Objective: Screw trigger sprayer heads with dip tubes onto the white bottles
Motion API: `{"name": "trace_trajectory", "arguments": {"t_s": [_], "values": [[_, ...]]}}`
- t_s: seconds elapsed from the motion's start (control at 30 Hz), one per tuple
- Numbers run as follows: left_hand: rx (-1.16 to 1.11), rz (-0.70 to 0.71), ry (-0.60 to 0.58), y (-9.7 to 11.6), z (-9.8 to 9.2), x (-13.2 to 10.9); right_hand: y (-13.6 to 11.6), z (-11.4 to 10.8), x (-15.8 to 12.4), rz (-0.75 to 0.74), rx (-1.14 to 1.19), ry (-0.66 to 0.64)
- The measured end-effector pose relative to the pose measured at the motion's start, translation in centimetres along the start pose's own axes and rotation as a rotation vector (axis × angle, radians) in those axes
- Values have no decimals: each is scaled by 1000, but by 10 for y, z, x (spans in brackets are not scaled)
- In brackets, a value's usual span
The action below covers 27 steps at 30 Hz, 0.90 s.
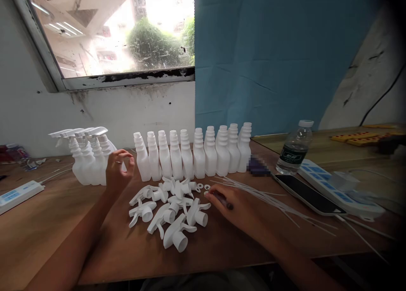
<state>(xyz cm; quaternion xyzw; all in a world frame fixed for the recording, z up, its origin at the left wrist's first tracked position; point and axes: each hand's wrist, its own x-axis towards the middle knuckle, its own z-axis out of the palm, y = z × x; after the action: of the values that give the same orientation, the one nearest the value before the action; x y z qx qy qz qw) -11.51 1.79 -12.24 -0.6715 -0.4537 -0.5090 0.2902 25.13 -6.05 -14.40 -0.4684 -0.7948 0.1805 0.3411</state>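
Observation:
My left hand (119, 170) is raised beside a group of white spray bottles (85, 164) with trigger heads fitted. Its fingers curl loosely toward the thumb, with a gap between them and nothing visible inside. At the center right, my right hand (233, 202) wraps around a dark brown, pen-like tool (223, 199). Its fingertips are down by small white washers (200, 186) on the table; whether they touch one is unclear. Between my hands lie several loose white trigger sprayer heads (177, 236). Behind them stand white bottles (175, 160) in a row, with bare necks.
Thin white tubes (269, 196) lie right of my right hand. Beyond them are a phone (309, 193), a water bottle (294, 149) and a power strip (336, 185) with cables. Another power strip (20, 196) is at the left. The brown table (133, 257) meets a wall.

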Motion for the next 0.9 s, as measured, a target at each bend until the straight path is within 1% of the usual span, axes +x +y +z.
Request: {"name": "trace_trajectory", "arguments": {"t_s": [0.07,0.13,0.2,0.27,0.43,0.7,0.9], "values": [[77,-50,84,-15,-2,4,0,0,1,-37,-7,-23],[138,-84,125,-27,-3,5,1,0,1,-46,-7,-69],[199,-135,129,-37,-4,3,1,2,1,-46,2,-114],[252,-196,117,-44,-3,0,2,4,1,-56,4,-132],[295,-284,91,-53,1,-8,6,8,1,-68,-41,-163],[289,-392,65,-65,1,-11,6,9,2,-61,-128,-98],[269,-460,53,-74,3,-16,5,9,5,-71,-132,-50]]}}
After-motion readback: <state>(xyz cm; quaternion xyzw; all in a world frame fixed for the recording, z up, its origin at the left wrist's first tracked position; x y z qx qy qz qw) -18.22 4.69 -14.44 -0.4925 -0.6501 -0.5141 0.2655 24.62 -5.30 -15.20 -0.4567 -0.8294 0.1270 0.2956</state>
